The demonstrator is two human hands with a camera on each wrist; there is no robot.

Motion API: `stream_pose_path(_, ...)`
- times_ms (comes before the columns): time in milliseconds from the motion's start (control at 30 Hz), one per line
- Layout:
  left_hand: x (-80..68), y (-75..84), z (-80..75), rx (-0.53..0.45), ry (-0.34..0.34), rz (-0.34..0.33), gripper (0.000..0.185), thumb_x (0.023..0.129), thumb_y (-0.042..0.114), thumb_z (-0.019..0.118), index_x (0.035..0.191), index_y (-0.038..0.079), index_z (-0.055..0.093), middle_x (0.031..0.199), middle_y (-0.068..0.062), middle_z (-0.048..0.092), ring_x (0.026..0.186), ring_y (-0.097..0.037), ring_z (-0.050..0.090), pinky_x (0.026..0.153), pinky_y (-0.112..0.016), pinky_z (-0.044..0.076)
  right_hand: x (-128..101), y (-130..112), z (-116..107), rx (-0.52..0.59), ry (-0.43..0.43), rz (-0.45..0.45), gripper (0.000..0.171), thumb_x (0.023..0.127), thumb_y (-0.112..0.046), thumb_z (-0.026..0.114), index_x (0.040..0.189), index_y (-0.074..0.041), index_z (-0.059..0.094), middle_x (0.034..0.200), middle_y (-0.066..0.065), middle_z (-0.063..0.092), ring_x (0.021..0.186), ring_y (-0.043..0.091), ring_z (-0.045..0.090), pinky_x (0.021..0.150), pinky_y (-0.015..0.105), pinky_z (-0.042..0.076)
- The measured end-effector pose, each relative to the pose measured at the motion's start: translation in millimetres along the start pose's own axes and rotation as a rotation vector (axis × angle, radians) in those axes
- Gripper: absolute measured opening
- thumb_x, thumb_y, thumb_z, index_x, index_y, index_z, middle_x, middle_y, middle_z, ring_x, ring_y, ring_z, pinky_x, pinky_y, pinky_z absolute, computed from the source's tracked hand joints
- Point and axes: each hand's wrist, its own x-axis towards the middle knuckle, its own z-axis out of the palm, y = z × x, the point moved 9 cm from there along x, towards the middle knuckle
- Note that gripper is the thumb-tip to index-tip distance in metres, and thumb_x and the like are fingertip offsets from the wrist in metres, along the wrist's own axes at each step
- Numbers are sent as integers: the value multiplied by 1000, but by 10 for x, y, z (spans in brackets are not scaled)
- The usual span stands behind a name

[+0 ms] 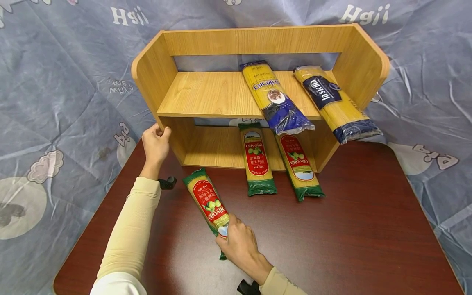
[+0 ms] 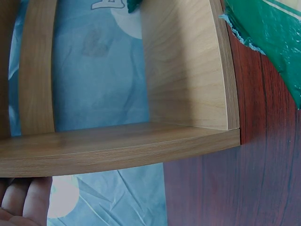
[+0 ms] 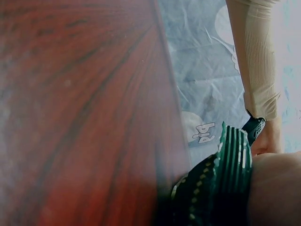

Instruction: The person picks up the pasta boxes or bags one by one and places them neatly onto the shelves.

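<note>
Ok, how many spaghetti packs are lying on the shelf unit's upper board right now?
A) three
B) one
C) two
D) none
C: two blue-ended packs, one near the middle and one at the right, lie on the upper board; two green packs sit on the lower level, and the right hand holds a third green pack on the table.

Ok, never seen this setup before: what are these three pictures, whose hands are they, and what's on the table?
No machine: a person with cameras on the head and both wrists. The head view shows a wooden shelf on a dark red table. The left hand grips the shelf's side panel; its wrist view shows that panel close up. The right hand holds the near end of a green spaghetti packet lying on the table. Two more green packets poke out of the lower shelf; two blue ones lie on the upper.
</note>
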Motion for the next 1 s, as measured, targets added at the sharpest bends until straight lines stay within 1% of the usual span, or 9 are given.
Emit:
stream_pose_path(200, 3, -3, -4, 3, 1, -5, 17, 94, 10, 64, 96, 2, 78, 63, -8, 62, 58, -8, 53, 46, -18, 34, -3, 16, 8, 33, -12, 0, 43, 68, -16, 77, 104, 0, 60, 79, 5, 62, 58, 23, 61, 49, 37, 48)
stream_pose_path(533, -5, 12, -1, 14, -2, -8, 17, 94, 11, 63, 96, 1, 77, 65, -9, 65, 60, -7, 55, 47, -19, 35, 15, 20, 2, 96, -26, -18, 38, 69, -12, 75, 102, -2, 59, 79, 4, 63, 60, 19, 60, 50, 33, 48)
stream_pose_path(667, 5, 16, 1, 9, 2, -4, 17, 94, 10, 63, 95, 1, 77, 65, -10, 64, 60, -7, 54, 47, -19, 34, 25, 13, -16, 124, -30, -16, 40, 68, -11, 74, 104, 0, 59, 80, 4, 63, 60, 17, 60, 50, 31, 47)
stream_pose_path(1000, -8, 16, 2, 8, -3, -14, 17, 94, 11, 63, 96, 0, 77, 68, -13, 66, 62, -7, 56, 49, -19, 37, 27, 13, -59, 127, -34, 6, 42, 68, -12, 74, 105, -1, 57, 78, 4, 65, 59, 17, 59, 50, 33, 46)
